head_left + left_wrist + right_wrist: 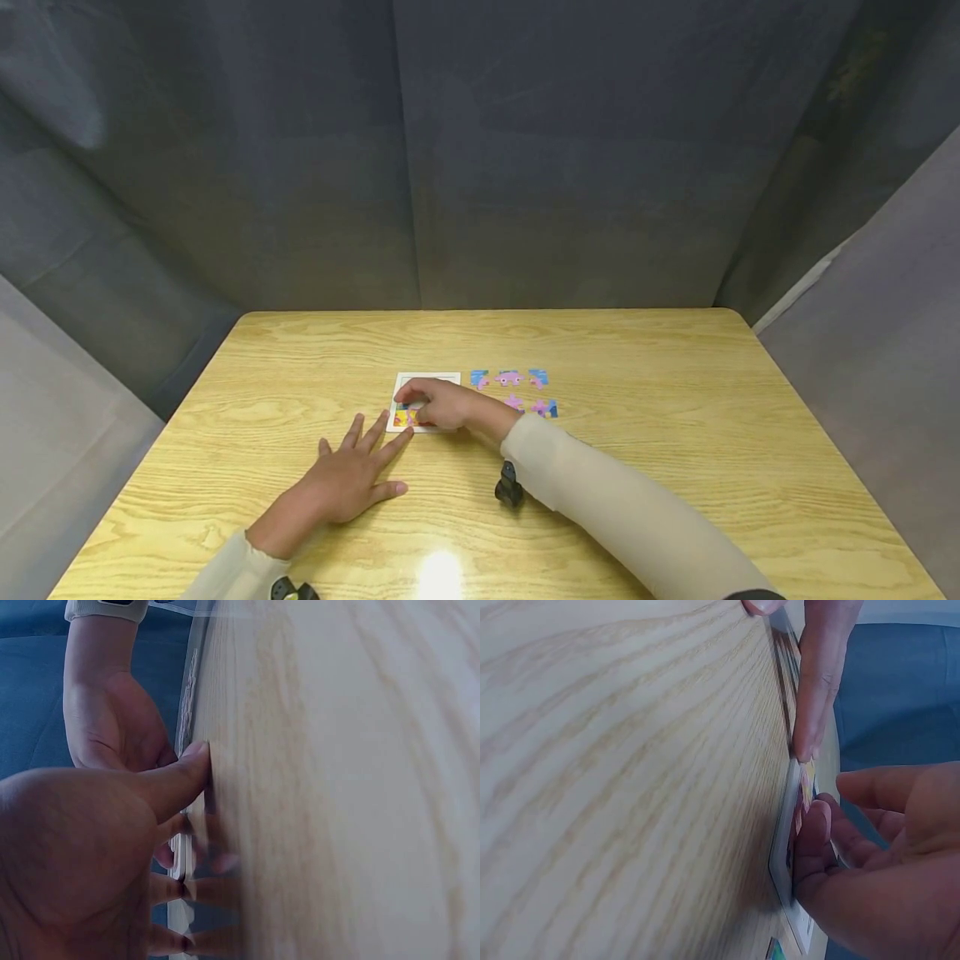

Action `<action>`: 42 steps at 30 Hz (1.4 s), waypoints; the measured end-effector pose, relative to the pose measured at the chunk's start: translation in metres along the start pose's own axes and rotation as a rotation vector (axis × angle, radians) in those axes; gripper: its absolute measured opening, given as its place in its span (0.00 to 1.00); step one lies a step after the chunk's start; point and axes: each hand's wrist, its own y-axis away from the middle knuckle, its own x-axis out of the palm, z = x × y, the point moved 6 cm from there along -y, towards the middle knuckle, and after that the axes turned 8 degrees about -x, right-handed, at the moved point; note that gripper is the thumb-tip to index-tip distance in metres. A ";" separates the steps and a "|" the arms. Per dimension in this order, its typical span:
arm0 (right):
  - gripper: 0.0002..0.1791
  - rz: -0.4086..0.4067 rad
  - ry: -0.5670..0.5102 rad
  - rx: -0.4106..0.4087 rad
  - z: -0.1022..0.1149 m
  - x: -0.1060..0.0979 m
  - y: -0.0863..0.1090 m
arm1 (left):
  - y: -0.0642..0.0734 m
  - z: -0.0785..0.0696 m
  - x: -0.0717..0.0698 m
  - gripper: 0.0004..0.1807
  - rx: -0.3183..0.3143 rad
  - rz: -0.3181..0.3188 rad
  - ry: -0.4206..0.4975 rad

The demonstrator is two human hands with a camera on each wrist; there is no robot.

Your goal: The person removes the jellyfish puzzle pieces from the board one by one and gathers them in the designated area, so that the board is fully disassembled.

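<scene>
On the table lies a white-bordered puzzle tray [427, 376], partly under my right hand. Yellow and red puzzle pieces [402, 419] fill its near side. My right hand [442, 405] is over the tray, thumb and index finger curled about a bluish puzzle piece [403, 407] at the left; the fingers hide most of it. In the right wrist view, the thumb [814, 825] is bent low over the tray. My left hand [347, 481] lies with spread, straight fingers, its fingertips at the tray's near-left corner.
Right of the tray, loose puzzle pieces lie in two rows: a pink piece with eyes [509, 378], blue-and-pink corner pieces [538, 377] and several others. The wooden table [637, 392] ends at a dark curtain [555, 167]; pale cloth [885, 350] hangs at the right.
</scene>
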 end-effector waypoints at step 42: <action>0.23 -0.058 -0.174 -0.024 0.003 0.000 0.004 | -0.001 0.001 0.002 0.42 0.012 0.002 0.003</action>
